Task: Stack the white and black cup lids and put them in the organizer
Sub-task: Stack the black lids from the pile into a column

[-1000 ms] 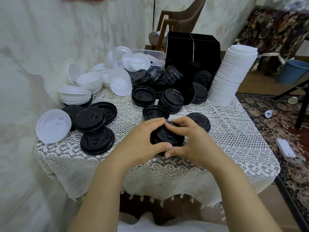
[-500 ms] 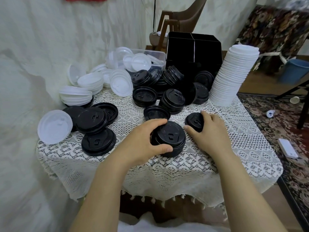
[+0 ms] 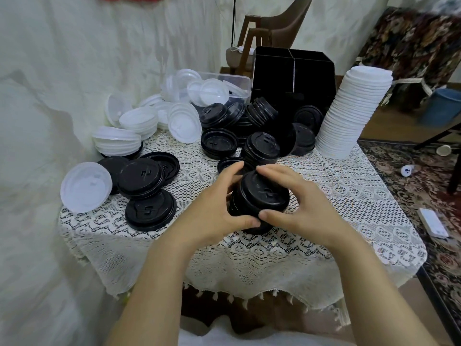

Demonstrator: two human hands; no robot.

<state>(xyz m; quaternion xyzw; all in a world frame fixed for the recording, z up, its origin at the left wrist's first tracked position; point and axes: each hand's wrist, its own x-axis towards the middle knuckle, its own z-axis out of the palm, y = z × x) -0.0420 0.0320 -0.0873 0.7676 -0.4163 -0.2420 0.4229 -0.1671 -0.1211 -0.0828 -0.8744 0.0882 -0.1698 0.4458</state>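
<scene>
Step in hand: building the black stack. Both hands are on the black lid stack (image 3: 262, 196), near the front-middle of the bench (image 3: 361, 221).

- Left hand (image 3: 212, 208) curls round the stack's left side, thumb on the near edge, fingertips at the far edge.
- Right hand (image 3: 306, 208) mirrors it on the right, thumb near, fingers hooked over the far top rim.
- The thumbs nearly meet at the front, so both hands grip the stack and neither is spread or free.

The stack leans a bit, top face tipped toward the camera (can't tell if its base sits on the cloth or is just lifted off it).

Progress, my read: early-to-mid.

- The organizer (image 3: 294, 78) stands at the back of the bench, well apart from the hands. Its inside isn't visible from here.
- A tall white lid tower (image 3: 354, 113) stands just right of it, leaning slightly.
- Plenty is unstacked: loose black lids (image 3: 147, 196) at front left, and a black lid pile (image 3: 262, 136) between the hands and the organizer.
- Scattered white lids (image 3: 139, 126) lie at back left, some in a clear tub (image 3: 239, 81).

Next move calls for squaring up the stack so the rims nest. After that, either free one hand to fetch another black lid (nearest ones lie just behind the hands) or carry the stack over the pile to the organizer.

Risk: a leaning stack could shear if gripped only at the top.
</scene>
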